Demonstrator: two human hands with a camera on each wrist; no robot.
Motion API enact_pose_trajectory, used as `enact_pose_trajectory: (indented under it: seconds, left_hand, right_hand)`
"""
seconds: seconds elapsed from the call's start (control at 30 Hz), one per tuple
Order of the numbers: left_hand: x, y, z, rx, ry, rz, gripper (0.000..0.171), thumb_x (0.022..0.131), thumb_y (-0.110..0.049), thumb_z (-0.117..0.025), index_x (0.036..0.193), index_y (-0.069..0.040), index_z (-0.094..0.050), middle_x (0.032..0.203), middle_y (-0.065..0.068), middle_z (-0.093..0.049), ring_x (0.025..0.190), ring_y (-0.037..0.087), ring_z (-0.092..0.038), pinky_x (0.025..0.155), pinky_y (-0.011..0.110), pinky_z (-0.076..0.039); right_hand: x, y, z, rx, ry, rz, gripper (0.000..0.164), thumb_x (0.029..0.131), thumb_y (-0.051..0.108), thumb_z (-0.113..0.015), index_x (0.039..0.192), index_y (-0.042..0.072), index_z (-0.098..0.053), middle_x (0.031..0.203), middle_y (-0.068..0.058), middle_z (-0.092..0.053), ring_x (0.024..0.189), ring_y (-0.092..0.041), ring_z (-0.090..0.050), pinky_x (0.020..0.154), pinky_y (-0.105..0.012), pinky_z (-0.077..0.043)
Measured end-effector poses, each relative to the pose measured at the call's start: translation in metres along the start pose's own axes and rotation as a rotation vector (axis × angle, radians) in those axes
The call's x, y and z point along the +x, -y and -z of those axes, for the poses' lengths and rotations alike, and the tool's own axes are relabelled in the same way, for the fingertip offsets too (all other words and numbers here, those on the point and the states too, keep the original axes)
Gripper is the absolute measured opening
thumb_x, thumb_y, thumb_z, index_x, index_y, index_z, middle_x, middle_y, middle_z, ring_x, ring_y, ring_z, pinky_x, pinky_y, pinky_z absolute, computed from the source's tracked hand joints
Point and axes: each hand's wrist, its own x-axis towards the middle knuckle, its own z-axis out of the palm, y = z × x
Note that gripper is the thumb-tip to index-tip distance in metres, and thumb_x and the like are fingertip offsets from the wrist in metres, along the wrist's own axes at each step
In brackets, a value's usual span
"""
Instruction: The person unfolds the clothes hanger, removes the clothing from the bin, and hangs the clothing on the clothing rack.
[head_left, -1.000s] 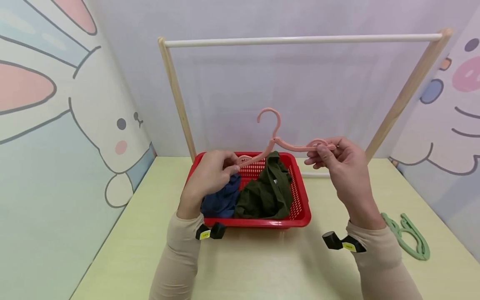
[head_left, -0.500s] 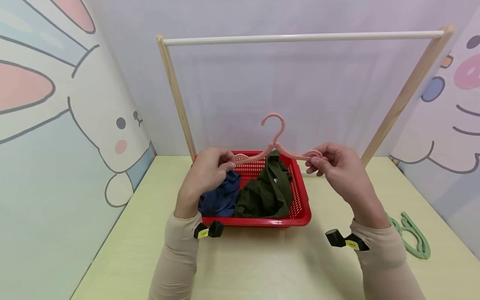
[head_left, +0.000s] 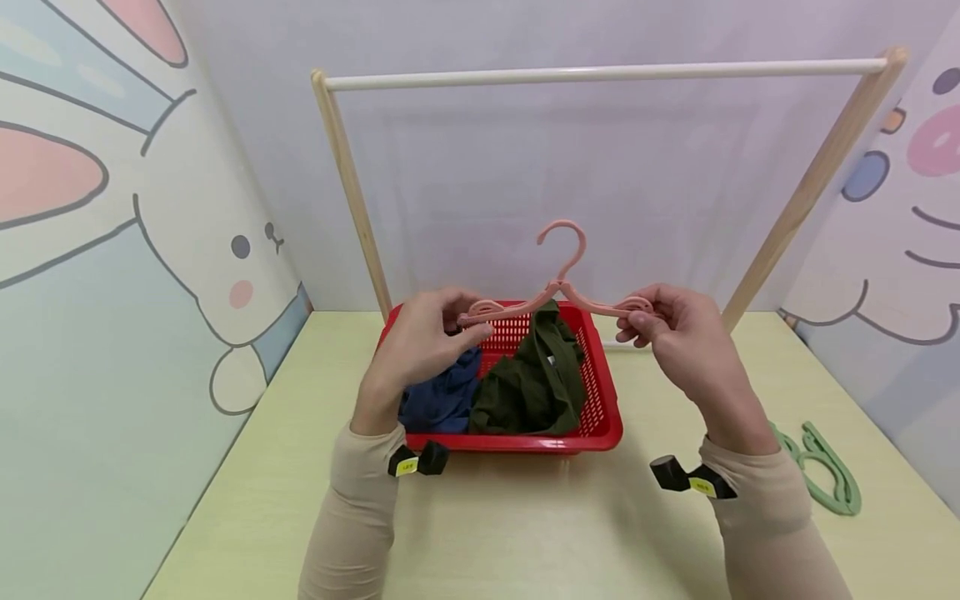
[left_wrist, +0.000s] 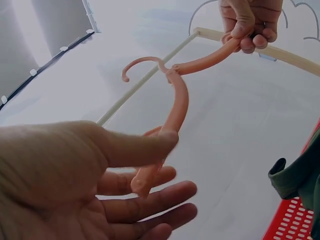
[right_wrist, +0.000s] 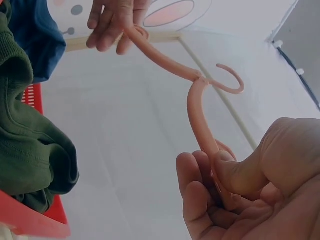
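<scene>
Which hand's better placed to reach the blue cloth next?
Probably the left hand: it's nearer the blue cloth; the right hand, also holding the pink hanger, is right of the basket.

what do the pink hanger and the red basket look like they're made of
The pink hanger looks like smooth, fairly matte plastic: even colour, moulded-looking curves. The red basket is probably slightly glossy plastic, judging by its regularly perforated walls and thick, uniform rim.

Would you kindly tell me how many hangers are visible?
2: a pink hanger, held by the left hand and right hand, and a green hanger on the table, partly behind the right sleeve.
</scene>
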Motion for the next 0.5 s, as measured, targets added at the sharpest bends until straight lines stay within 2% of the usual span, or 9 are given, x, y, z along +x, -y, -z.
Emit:
enact_pose_trajectory:
  seconds: [0.17,0.37,0.5]
  left_hand:
    - [0.004,-0.002,-0.010,-0.067,-0.029,-0.054,0.045,0.100,-0.023,-0.086,0.141,-0.008,-0.074,0.127,0.008,-0.080,0.110,0.024,-0.077,0.094,0.045,-0.064]
    - [0.008,-0.004,-0.019,-0.205,-0.037,-0.074,0.034,0.100,-0.016,-0.086,0.132,-0.005,-0.079,0.122,0.008,-0.080,0.108,0.021,-0.080,0.099,0.041,-0.065]
    - [0.010,-0.004,-0.024,-0.303,-0.046,-0.078,0.025,0.102,-0.015,-0.084,0.125,-0.006,-0.082,0.119,0.008,-0.081,0.105,0.024,-0.081,0.097,0.038,-0.066]
  right_hand:
    - [0.000,0.001,-0.002,0.009,-0.002,0.011,0.021,0.114,0.006,-0.061,0.127,-0.006,-0.072,0.108,-0.020,-0.076,0.086,-0.011,-0.075,0.077,-0.021,-0.063]
    - [-0.001,0.003,-0.005,0.003,0.009,0.009,0.020,0.113,0.006,-0.062,0.127,-0.005,-0.072,0.108,-0.019,-0.076,0.086,-0.012,-0.076,0.078,-0.021,-0.063]
    - [0.000,0.004,-0.006,0.011,0.010,0.011,0.020,0.114,0.006,-0.062,0.128,-0.005,-0.072,0.109,-0.019,-0.076,0.086,-0.013,-0.076,0.078,-0.021,-0.063]
